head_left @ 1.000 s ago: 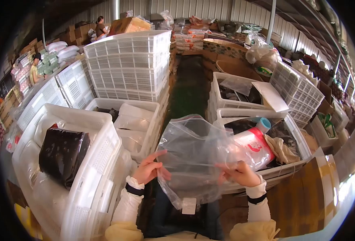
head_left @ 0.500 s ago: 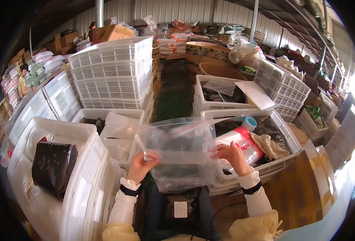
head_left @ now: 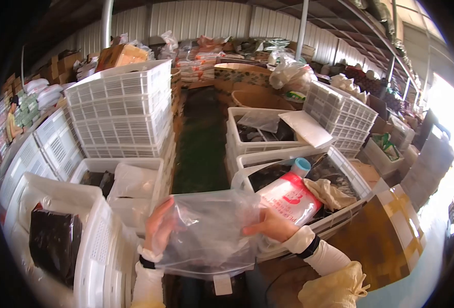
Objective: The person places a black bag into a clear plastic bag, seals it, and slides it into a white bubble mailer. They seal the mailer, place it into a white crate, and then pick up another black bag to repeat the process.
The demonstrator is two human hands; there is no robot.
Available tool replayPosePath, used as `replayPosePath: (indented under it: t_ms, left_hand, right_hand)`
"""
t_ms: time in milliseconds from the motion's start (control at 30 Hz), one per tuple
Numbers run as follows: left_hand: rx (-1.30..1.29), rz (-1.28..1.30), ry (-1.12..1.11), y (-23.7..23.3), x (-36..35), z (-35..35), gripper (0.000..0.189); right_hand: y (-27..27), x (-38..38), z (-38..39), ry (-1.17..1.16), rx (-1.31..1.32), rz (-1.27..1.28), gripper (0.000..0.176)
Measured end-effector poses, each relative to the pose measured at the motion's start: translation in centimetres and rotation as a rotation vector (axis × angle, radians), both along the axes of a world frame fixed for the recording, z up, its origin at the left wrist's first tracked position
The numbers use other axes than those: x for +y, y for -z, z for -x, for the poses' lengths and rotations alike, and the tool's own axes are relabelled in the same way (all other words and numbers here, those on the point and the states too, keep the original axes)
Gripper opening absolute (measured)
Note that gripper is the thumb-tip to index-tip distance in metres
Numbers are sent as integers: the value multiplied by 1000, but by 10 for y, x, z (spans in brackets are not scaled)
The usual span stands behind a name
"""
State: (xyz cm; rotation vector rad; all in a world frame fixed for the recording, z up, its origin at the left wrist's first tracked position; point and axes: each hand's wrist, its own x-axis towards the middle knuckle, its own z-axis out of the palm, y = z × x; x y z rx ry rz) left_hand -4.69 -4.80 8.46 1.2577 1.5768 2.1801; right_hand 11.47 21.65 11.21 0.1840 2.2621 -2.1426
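A clear plastic bag [head_left: 209, 231] is stretched between my two hands, above my lap. My left hand [head_left: 160, 226] grips its left side, with the fingers upright along the edge. My right hand [head_left: 270, 225] pinches the right side, thumb pointing left across the plastic. Below the bag's lower edge a small white label [head_left: 223, 285] shows over something dark. Just beyond my right hand, a white and red package [head_left: 291, 200] with a blue roll [head_left: 301, 167] and a beige cloth [head_left: 329, 194] lie in a white crate [head_left: 358, 177].
At the left stands a white crate [head_left: 91, 205] with a black wrapped block [head_left: 55, 244]. Behind it rise stacked white baskets [head_left: 119, 110]. A taped cardboard box [head_left: 375, 241] is at the right. Another person [head_left: 12, 123] is at the far left.
The bag has come lower and is less blurred. My left hand has moved left and down, my right hand left and down. The camera view has shifted, bringing the background crates leftward.
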Motion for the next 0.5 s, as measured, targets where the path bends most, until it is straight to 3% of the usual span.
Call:
replayPosePath:
  t_ms: [100,200,233,267,333,400,500]
  left_hand:
    - [-218,-103,123,-4,1,-3,55]
    - [-143,-143,40,8,12,9,59]
    - [-226,-122,46,10,12,7,57]
    - [-258,-96,74,20,15,8,53]
    - [-298,-10,100,42,19,6,46]
    - [-326,77,162,60,21,-1,38]
    - [-384,218,258,83,18,-16,30]
  right_hand:
    - [-35,-11,-6,35,-64,53,39]
    - [-99,1,16,204,125,43,12]
    - [-118,10,32,370,209,-67,10]
    - [-117,45,56,385,360,23,14]
    - [-120,117,105,579,427,-52,15]
    - [-120,151,137,822,520,49,29]
    - [-66,227,185,1036,555,157,44]
